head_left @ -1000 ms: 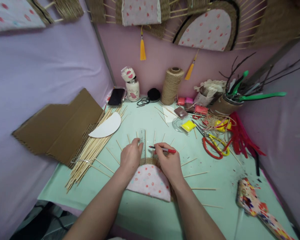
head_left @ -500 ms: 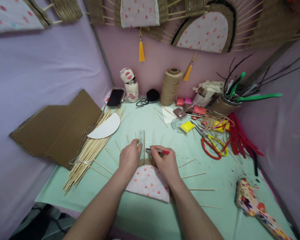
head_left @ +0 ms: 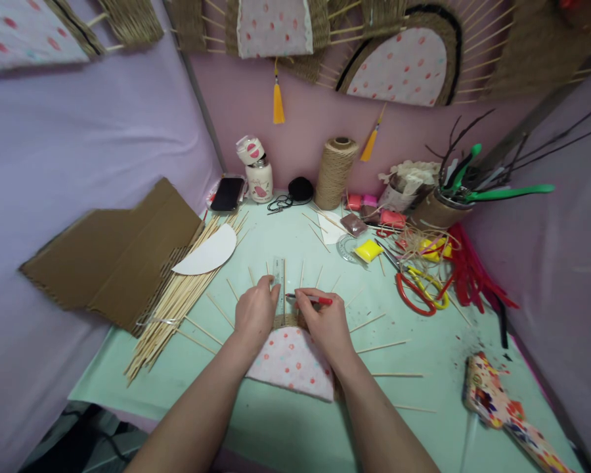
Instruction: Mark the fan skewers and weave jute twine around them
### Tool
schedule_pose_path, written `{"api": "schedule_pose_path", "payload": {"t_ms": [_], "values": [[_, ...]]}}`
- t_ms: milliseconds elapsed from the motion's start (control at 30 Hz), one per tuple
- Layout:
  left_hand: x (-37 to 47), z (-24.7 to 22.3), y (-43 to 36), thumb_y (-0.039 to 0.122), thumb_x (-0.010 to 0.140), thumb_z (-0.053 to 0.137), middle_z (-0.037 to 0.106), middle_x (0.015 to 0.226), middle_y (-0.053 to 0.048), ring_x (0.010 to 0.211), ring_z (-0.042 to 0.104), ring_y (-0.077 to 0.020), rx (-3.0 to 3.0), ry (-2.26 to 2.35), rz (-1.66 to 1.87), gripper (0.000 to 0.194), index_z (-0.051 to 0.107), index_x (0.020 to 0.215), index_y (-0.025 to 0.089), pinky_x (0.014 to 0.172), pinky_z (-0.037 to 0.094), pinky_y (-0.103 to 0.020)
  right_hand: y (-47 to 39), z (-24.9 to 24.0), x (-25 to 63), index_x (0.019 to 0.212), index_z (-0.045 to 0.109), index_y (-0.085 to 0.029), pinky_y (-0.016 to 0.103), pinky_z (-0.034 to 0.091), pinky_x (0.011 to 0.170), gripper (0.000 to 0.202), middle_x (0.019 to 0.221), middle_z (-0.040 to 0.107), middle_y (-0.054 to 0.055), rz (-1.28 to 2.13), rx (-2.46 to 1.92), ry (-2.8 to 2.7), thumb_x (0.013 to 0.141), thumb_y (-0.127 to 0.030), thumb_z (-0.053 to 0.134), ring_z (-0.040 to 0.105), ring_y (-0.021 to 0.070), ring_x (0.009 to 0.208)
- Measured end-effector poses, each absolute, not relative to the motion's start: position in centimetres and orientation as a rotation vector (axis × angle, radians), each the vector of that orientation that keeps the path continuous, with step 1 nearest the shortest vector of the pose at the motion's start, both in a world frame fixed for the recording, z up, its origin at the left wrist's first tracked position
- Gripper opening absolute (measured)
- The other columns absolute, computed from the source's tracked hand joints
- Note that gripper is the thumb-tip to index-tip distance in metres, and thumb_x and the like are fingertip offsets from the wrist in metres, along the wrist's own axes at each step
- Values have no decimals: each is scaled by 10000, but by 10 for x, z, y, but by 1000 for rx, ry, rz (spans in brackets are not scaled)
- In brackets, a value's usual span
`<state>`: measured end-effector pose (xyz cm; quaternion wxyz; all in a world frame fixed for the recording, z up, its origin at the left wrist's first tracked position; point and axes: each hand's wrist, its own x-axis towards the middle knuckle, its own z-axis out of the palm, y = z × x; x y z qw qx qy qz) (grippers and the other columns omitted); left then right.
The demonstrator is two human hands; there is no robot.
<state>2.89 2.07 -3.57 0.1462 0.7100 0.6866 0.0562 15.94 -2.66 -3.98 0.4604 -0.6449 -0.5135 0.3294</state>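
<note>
A half-round piece covered in white cloth with red dots (head_left: 295, 361) lies on the table in front of me, edged with brown twine (head_left: 289, 320). Thin wooden sticks (head_left: 367, 322) fan out from it. My left hand (head_left: 256, 309) is closed on a clear ruler (head_left: 278, 266), holding it alongside an upright-pointing stick (head_left: 284, 282). In my right hand (head_left: 322, 322) is a red pen (head_left: 318, 299), gripped near its tip, which points left at that stick. The lower part of the ruler is partly hidden by my left fingers.
Cardboard (head_left: 118, 256), a bundle of sticks (head_left: 177, 309) and a white half-disc (head_left: 209, 251) lie left. A twine spool (head_left: 337, 174) stands at the back. Scissors (head_left: 416, 292), a yellow packet (head_left: 368, 250) and a patterned glue-gun-shaped tool (head_left: 492, 394) are on the right.
Almost nothing differs. The red pen has shifted very slightly left towards the stick, and the whole view has tilted a touch; the left hand keeps its place on the ruler.
</note>
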Motion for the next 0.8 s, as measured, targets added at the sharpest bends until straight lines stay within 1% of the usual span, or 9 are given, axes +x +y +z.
{"api": "schedule_pose_path", "payload": {"t_ms": [233,567,800], "values": [[29,-35,20,361,922,398,717,932,-131,897,668,-278,2031,1964,176,371,568,1190,170,747,455,-340,-26,-40,159,775,737,-224,271,458,667,267,729,736,21,807,-1588,-1261,832,-361,515,654,173,687],[29,-36,21,364,922,402,718,929,-124,899,668,-275,2037,1970,183,367,568,1185,170,748,450,-331,-27,-39,160,748,737,-223,272,455,661,293,686,725,18,800,-1605,-1283,838,-370,500,641,168,645],[29,-36,21,365,921,404,717,929,-131,902,666,-283,2040,1968,177,370,566,1188,167,743,450,-339,-26,-40,159,771,736,-226,274,459,667,288,717,732,24,802,-1597,-1270,834,-381,501,652,180,694]]}}
